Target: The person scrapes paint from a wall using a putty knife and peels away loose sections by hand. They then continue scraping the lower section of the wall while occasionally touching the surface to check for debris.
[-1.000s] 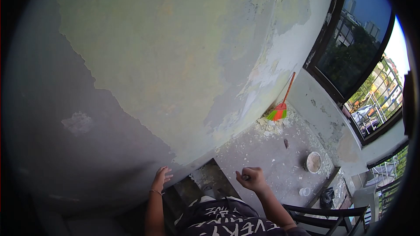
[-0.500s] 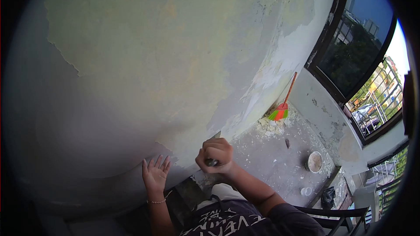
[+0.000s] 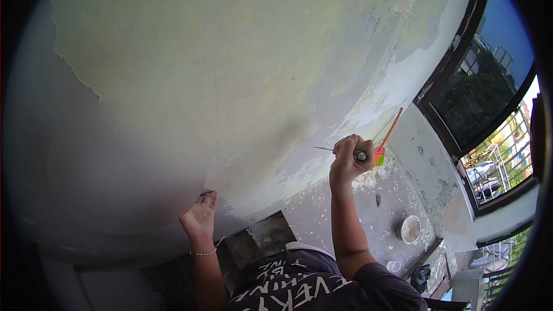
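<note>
My right hand point(image 3: 350, 161) is closed around the handle of a scraper point(image 3: 324, 148). The thin blade points left towards the wall, seen nearly edge-on, and the rounded handle end shows at my fist. Low on the wall point(image 3: 230, 69), my left hand point(image 3: 200, 217) has its palm turned up. Its fingertips are drawn together at a small dark sliver, apparently a loose paint flake point(image 3: 207, 192), by the ragged edge of the peeling coat. The wall carries greenish and grey patches where paint has come off.
Paint chips litter the floor point(image 3: 322, 219). A broom point(image 3: 393, 128) leans in the corner behind my right fist. A bucket point(image 3: 410, 229), a clear container point(image 3: 394, 266) and a black bag point(image 3: 421, 278) stand to the right, below dark-framed windows point(image 3: 455, 109).
My right hand with the scraper has moved up and right, away from my body. My left hand's spread fingers have drawn together at the paint edge. The view has shifted slightly.
</note>
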### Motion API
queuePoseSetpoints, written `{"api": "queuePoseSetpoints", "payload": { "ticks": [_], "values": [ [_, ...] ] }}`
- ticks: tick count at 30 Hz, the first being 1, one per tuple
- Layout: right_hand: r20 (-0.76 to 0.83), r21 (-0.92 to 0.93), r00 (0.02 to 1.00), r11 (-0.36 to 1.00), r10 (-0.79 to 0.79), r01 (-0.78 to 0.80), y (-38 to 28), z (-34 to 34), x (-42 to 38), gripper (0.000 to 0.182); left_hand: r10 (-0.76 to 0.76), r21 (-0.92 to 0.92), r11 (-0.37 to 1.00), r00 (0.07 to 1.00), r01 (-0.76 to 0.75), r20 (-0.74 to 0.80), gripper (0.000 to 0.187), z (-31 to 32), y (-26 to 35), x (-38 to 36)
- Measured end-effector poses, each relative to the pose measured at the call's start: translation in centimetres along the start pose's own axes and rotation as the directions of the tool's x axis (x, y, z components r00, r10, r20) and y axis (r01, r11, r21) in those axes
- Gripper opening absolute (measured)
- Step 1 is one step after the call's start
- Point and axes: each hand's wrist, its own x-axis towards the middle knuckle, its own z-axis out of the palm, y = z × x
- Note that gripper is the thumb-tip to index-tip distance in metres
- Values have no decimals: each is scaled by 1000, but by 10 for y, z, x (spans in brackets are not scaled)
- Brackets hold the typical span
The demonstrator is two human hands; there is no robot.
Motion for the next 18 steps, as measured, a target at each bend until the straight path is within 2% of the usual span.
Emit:
{"api": "queuePoseSetpoints", "payload": {
  "ticks": [5, 8, 11, 14, 18],
  "values": [
    [79, -23, 993, 996, -88, 90, 15, 10, -1, 38, -53, -109, 992, 996, 61, 71, 116, -9, 10, 3],
    [194, -63, 970, 985, -145, 160, 31, 7, -1, 34, -59, -127, 990, 995, 69, 84, 118, -7, 13, 3],
    [126, -18, 986, 994, -108, 111, 41, 15, -5, 41, -59, -138, 988, 994, 70, 87, 120, -6, 13, 4],
    [197, -59, 973, 990, -116, 130, 45, 11, -5, 35, -62, -143, 987, 993, 77, 101, 121, -10, 14, 5],
    [198, -66, 974, 990, -111, 126, 32, 13, -3, 36, -55, -135, 989, 995, 67, 87, 120, -7, 15, 4]
  ]
}}
